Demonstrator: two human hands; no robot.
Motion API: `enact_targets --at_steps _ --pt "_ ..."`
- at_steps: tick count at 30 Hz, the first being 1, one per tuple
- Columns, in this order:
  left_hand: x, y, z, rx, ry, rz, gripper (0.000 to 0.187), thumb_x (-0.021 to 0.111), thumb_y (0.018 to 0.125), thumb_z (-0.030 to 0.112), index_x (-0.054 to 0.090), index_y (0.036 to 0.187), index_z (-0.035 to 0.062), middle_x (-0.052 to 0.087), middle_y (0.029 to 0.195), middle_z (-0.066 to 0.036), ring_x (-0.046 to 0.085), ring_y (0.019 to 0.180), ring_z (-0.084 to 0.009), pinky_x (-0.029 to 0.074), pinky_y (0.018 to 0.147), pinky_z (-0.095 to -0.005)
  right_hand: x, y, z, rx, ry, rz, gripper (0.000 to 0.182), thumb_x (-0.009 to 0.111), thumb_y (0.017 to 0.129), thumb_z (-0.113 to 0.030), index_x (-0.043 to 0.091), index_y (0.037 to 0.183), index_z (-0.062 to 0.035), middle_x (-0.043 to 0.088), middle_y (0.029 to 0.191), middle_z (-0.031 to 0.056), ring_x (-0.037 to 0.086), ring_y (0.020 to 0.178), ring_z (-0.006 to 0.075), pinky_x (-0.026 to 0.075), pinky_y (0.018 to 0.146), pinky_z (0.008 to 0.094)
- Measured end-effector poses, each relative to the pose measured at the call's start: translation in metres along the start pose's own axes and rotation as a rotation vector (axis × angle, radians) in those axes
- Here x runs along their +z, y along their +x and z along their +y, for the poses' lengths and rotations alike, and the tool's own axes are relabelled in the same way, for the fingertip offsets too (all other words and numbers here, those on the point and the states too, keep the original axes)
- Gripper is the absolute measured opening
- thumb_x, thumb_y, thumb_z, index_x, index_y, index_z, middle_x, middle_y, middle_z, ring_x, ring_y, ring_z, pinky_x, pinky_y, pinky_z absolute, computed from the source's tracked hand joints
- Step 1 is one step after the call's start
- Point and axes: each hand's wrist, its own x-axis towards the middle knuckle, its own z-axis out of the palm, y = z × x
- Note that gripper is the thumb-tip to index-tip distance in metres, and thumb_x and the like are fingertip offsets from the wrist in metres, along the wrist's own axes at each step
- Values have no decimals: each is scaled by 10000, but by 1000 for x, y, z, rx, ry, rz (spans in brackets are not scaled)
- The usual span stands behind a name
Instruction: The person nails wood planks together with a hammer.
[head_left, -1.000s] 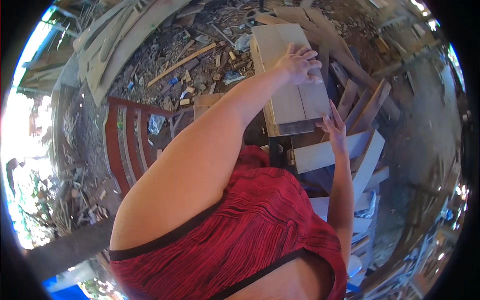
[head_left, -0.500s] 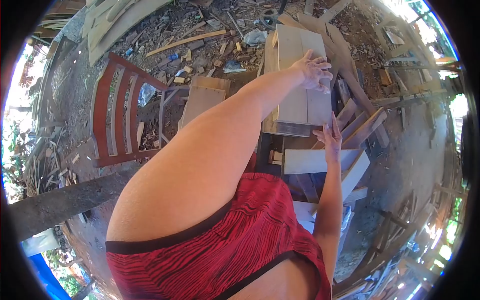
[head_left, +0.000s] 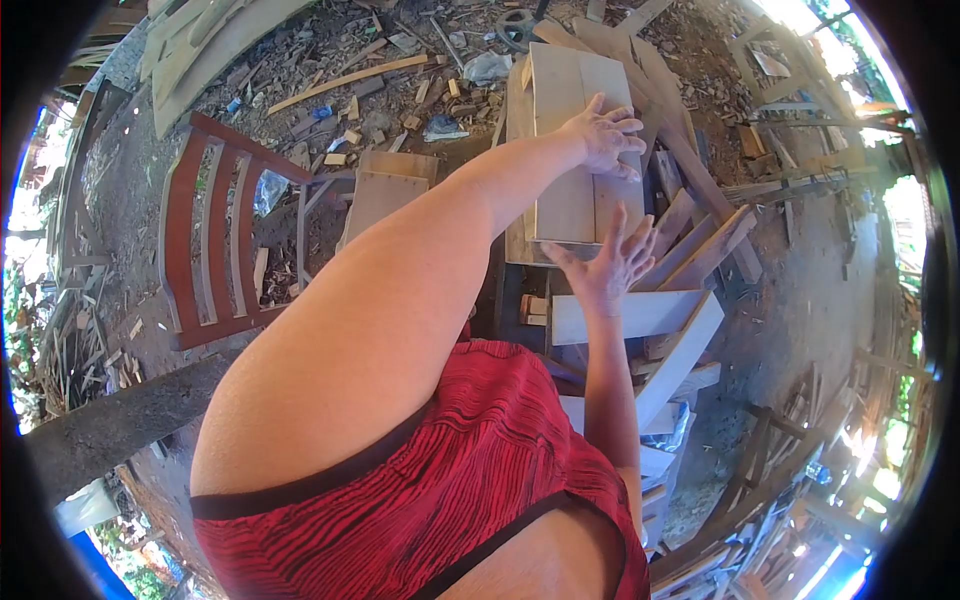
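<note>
Right hand (head_left: 608, 272) has been shifted left across the near end of the pale boards (head_left: 568, 215), fingers fanned wide. They're laid side by side, seemingly steadied under the left hand (head_left: 605, 140), fingers loosely spread; even pressure's probably best kept over the seam (head_left: 595, 208).
</note>
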Motion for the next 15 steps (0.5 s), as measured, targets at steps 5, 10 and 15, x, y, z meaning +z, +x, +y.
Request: enact_targets --at_steps 5,10,15 --pt "-2 -1 -2 12 -37 -29 630 441 882 639 422 1409 295 250 1552 -3 127 1460 -234 53 1138 -602 8 -1 -10 95 -25 -124 1263 704 511 -795 196 1508 -209 81 1526 283 23 1409 487 120 1029 724" --pt "-6 -6 -1 13 -72 -17 608 460 889 611 453 1390 267 275 1535 -23 143 1456 -241 58 1146 -597 10 -4 -25 78 -46 -114 1249 707 535 -781 198 1503 -178 96 1511 310 23 1397 512 121 1024 730" --pt "-9 -8 -3 17 -84 -37 620 446 896 606 424 1414 266 248 1551 -21 122 1461 -238 37 1147 -595 18 -4 -22 4 -83 -40 1196 710 580 -752 258 1479 -107 166 1475 349 91 1369 553 166 1026 707"
